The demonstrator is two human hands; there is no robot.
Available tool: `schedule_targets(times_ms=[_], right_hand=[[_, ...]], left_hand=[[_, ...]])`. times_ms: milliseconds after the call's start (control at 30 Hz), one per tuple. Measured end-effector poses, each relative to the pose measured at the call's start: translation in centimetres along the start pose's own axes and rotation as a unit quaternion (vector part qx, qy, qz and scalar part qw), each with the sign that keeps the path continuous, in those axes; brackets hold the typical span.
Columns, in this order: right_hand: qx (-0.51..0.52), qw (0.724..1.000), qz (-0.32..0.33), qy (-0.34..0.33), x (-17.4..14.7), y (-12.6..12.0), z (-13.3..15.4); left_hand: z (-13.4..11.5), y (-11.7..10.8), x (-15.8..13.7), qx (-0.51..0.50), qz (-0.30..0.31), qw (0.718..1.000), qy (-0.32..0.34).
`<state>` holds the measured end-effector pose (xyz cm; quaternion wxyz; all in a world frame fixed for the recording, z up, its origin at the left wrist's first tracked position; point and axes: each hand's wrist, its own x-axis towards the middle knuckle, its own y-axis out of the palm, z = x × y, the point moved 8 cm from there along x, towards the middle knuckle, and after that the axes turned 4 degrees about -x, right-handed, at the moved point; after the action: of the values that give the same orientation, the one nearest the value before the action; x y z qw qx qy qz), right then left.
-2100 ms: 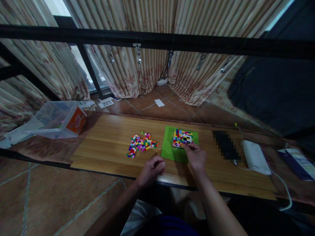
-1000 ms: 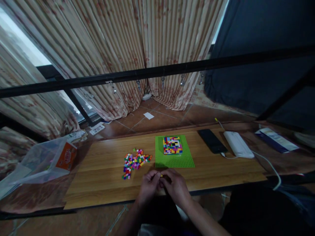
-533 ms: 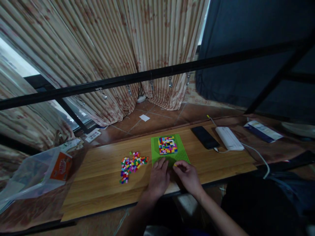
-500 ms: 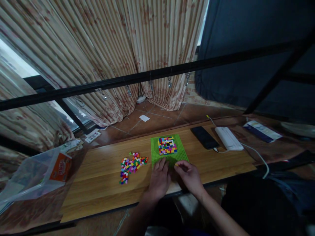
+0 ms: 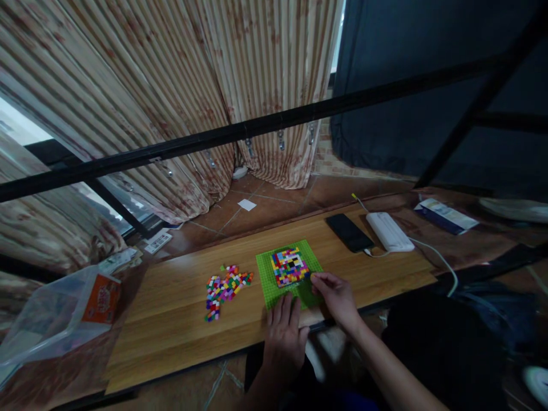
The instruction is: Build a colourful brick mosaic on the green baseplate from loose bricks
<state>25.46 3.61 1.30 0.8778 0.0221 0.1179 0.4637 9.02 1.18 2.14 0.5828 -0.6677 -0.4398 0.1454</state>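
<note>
A green studded baseplate lies turned at an angle on the wooden board, with a block of multicoloured toy bricks built up on it. The fingers of my left hand are stretched out flat, their tips on the plate's near edge. My right hand pinches with thumb and forefinger at the right side of the built block. A small yellow brick is in that pinch, mostly covered by the fingertips. Left of the plate, a loose pile of small bricks in many colours is spread out.
A black phone and a cabled white power bank lie at the board's right. A clear plastic bin with an orange label stands to the left. A black metal rail crosses beyond the board.
The baseplate has turned anticlockwise. My left hand has slid down to its near edge. My right hand has moved up close to the built block's right side, still pinching. The view has shifted slightly.
</note>
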Motion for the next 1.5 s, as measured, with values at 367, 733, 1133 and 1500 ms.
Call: schedule_targets(times_ms=[367,733,1133,1500], right_hand=[[0.056,0.991,0.101,0.072,-3.2,3.0,-0.7],[-0.219,0.943,0.179,-0.176,-5.5,3.6,3.3],[-0.2,0.975,0.023,-0.093,-2.1,1.2,0.9],[-0.328,0.931,-0.03,-0.159,-1.0,3.0,2.0]], left_hand=[[3.1,-3.6,2.9,-0.43,-0.039,0.871,-0.233],[2.5,-0.2,2.3,-0.645,0.022,0.674,-0.359],[4.2,-1.6,3.0,-0.474,-0.038,0.826,-0.301],[3.3,-2.8,4.6,-0.156,0.003,0.986,-0.049]])
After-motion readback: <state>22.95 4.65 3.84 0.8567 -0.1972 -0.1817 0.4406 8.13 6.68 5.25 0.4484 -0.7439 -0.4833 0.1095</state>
